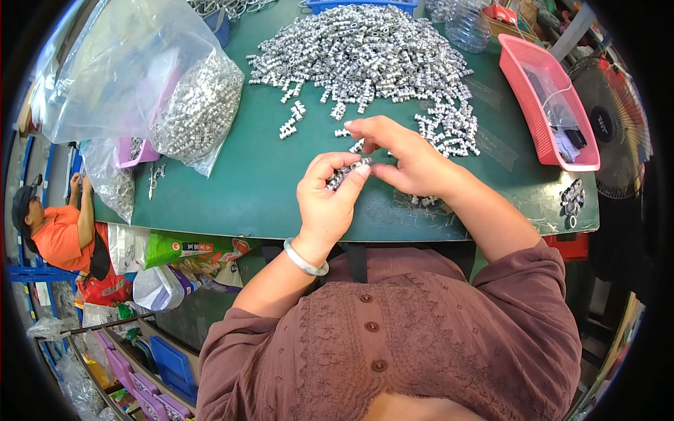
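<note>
My left hand [328,198], with a pale bangle [305,258] at the wrist, is closed around a small bunch of silvery metal fittings [344,173]. Close beside it, my right hand [406,158] has its thumb and fingers apart, the fingertips over a few loose fittings on the green table [281,200]. Whether the right fingertips touch a fitting is hard to see. Beyond both hands spreads a large heap of the same small ribbed metal fittings [365,52], with a smaller scatter [449,126] trailing toward my right forearm.
A clear plastic bag of fittings [200,105] stands at left. At right are a pink basket [551,119], a fan [607,119] and a small pile of dark rings [572,200]. A clear jar [468,31] stands at the back. A person in orange [67,235] works far left.
</note>
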Demonstrator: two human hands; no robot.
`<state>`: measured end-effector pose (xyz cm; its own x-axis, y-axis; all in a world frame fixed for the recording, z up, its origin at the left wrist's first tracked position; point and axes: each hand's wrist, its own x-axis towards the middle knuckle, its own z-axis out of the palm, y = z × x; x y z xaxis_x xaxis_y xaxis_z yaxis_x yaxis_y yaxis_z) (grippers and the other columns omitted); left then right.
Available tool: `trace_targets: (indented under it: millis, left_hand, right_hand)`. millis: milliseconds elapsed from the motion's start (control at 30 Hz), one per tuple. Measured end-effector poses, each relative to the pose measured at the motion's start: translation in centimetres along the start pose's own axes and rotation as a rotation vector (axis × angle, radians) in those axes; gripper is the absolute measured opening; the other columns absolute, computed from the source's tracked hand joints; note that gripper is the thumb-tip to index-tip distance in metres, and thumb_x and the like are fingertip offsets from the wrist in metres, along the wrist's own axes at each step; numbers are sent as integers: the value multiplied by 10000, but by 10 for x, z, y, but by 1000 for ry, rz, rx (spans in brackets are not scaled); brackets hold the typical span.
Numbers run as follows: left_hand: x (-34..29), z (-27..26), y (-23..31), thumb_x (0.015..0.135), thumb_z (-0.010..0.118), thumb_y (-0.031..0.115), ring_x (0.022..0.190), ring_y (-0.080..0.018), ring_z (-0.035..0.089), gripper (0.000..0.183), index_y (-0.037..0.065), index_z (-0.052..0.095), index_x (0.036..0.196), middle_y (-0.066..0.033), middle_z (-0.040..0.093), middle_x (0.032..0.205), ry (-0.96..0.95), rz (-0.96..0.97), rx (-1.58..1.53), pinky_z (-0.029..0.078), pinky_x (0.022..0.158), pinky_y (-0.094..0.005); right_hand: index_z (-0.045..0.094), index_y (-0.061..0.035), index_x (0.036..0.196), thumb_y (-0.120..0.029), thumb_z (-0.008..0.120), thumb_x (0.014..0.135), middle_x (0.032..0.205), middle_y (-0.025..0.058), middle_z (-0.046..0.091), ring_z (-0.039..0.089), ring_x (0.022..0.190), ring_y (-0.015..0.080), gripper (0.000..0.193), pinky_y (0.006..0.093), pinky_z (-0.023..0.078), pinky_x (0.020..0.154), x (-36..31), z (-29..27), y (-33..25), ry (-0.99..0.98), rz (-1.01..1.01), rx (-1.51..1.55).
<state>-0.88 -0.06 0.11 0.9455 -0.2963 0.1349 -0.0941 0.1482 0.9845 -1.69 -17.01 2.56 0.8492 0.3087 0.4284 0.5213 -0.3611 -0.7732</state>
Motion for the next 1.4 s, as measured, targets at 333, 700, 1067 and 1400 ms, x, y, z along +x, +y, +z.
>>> trace_targets:
  millis: [333, 700, 1067, 1400]
  left_hand:
    - [-3, -5, 5, 694, 665, -27, 729, -127, 521, 149, 3, 607, 828, -63, 555, 824, 48, 464, 402, 418, 645, -227]
    - [3, -27, 1, 863, 543, 157, 674, -125, 483, 107, 63, 551, 913, -53, 517, 830, -91, -491, -825, 374, 435, -178]
    - [7, -32, -4, 889, 489, 233, 711, -150, 453, 171, 70, 536, 870, -71, 474, 842, -208, -703, -1298, 386, 439, -181]
    - [9, -32, -6, 883, 473, 230, 727, -176, 466, 183, 57, 526, 865, -86, 478, 845, -194, -744, -1326, 399, 443, -197]
  right_hand:
    - [594, -31, 909, -41, 635, 679, 996, 88, 512, 472, 944, 280, 234, 367, 394, 826, -3, 14, 21, -119, -70, -493]
    - [555, -29, 831, -32, 590, 718, 880, 98, 542, 498, 871, 288, 118, 377, 402, 763, -1, 8, 15, -68, 1, -433]
    - [536, -23, 857, -32, 579, 767, 751, 123, 558, 560, 693, 273, 100, 339, 447, 614, -3, 5, 7, 37, 105, -172]
    - [546, -16, 862, -42, 584, 778, 760, 126, 574, 584, 676, 245, 96, 313, 461, 606, -4, 6, 4, 61, 135, -122]
